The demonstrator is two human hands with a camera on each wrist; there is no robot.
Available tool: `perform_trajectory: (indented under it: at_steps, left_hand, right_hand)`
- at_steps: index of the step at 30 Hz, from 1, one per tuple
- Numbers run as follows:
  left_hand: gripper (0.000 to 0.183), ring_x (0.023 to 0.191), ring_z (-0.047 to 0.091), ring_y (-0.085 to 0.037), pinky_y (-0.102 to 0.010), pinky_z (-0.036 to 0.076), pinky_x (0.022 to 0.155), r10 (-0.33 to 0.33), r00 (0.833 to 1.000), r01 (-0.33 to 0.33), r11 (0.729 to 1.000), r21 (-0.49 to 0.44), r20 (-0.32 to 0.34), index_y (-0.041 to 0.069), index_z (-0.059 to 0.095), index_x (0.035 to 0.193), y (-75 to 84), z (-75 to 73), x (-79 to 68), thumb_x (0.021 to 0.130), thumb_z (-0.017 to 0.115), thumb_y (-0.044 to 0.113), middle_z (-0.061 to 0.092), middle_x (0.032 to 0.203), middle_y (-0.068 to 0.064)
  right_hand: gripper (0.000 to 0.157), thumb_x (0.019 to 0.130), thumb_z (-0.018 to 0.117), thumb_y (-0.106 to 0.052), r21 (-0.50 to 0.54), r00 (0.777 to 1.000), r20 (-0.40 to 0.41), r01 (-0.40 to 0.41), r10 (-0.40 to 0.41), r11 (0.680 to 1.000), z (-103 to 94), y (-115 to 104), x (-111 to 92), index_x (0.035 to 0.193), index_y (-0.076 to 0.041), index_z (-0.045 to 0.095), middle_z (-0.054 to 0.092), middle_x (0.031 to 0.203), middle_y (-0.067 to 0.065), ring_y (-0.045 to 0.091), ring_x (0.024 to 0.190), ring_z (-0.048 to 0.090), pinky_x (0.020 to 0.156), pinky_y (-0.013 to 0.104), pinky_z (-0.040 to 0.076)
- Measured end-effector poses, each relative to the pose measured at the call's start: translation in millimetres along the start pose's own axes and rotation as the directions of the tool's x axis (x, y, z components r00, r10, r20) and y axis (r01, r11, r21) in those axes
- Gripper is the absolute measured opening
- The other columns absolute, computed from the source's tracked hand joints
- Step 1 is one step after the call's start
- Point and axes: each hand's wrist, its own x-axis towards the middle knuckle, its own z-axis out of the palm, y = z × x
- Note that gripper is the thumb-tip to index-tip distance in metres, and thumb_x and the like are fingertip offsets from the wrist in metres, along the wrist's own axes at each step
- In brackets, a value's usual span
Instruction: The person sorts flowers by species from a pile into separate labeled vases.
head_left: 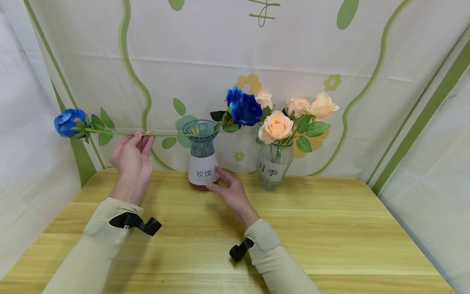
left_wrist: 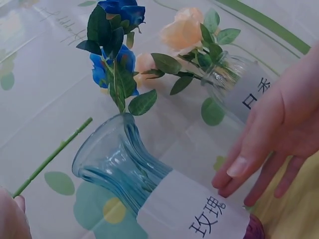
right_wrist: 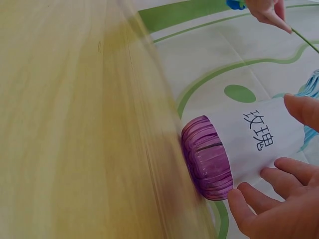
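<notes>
My left hand (head_left: 134,157) pinches the green stem of a blue rose (head_left: 69,122) held sideways, bloom to the left. In the head view the stem's bare end overlaps the rim of a blue-to-purple glass vase (head_left: 203,149); the left wrist view shows the stem tip (left_wrist: 89,119) outside and apart from that rim. A white paper label (right_wrist: 259,137) wraps the vase. My right hand (head_left: 235,196) is at the vase's lower right side, fingers loosely spread and fingertips by the label; firm contact cannot be made out. Other blue roses (head_left: 246,108) stand in this vase, leaning right.
To the right, a clear glass vase (head_left: 269,179) with a paper label holds several peach roses (head_left: 277,126). Both vases stand near the back edge of the wooden table (head_left: 330,237), before a patterned white cloth (head_left: 205,49). Black wrist straps (head_left: 136,222) sit over the sleeves.
</notes>
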Motion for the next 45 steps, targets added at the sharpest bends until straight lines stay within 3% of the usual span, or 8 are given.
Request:
perform_trajectory:
  at_steps: [9,16,24,34,45]
  left_hand:
    - [0.013,0.081,0.069,-0.023,-0.038,0.064,0.093,0.099,0.995,-0.099,0.994,0.055,-0.002,0.0,0.067,0.096,-13.8,16.3,-1.4,0.091,0.078,-0.006,0.069,0.095,-0.011]
    - [0.021,0.081,0.068,-0.022,-0.037,0.063,0.095,0.144,0.989,-0.142,0.989,0.05,-0.033,0.004,0.064,0.092,-24.8,24.6,-2.2,0.087,0.082,-0.005,0.069,0.095,-0.009]
    - [0.02,0.084,0.071,-0.021,-0.031,0.064,0.083,0.229,0.972,-0.228,0.973,0.043,-0.042,0.005,0.068,0.087,-38.8,37.7,-5.4,0.085,0.084,-0.007,0.071,0.097,-0.009]
    - [0.018,0.084,0.071,-0.019,-0.027,0.062,0.078,0.239,0.971,-0.236,0.968,0.081,-0.027,0.005,0.07,0.086,-52.2,41.5,-4.7,0.085,0.084,-0.006,0.071,0.099,-0.008]
    - [0.014,0.085,0.072,-0.017,-0.03,0.063,0.089,0.287,0.958,-0.283,0.941,0.185,0.007,0.006,0.076,0.095,-54.5,44.1,0.4,0.087,0.084,-0.002,0.072,0.105,-0.005]
  right_hand:
    - [0.069,0.102,0.072,-0.029,-0.012,1.0,0.008,0.008,-0.008,1.0,-0.7,1,-1,0.163,-0.022,0.043,0.04,0.171,0.001,0.031,0.16,0.036,0.126,0.056,0.036]
    - [0.067,0.103,0.071,-0.03,-0.028,1.0,0.007,0.017,-0.017,0.999,-1.2,1,-1,0.164,-0.022,0.043,0.04,0.171,0.001,0.033,0.16,0.036,0.126,0.057,0.036]
    - [0.067,0.103,0.069,-0.03,-0.026,1.0,0.014,0.022,-0.022,0.999,-1.2,1,0,0.164,-0.022,0.043,0.04,0.171,0.002,0.033,0.16,0.035,0.127,0.057,0.035]
    - [0.068,0.103,0.07,-0.034,-0.021,1.0,0.023,0.022,-0.022,1.0,-1.3,2,0,0.164,-0.023,0.042,0.039,0.172,0.001,0.032,0.16,0.036,0.127,0.056,0.035]
    - [0.068,0.102,0.071,-0.037,-0.024,1.0,0.013,0.02,-0.02,1.0,-1.7,3,1,0.163,-0.024,0.044,0.041,0.171,0.001,0.03,0.16,0.037,0.127,0.056,0.035]
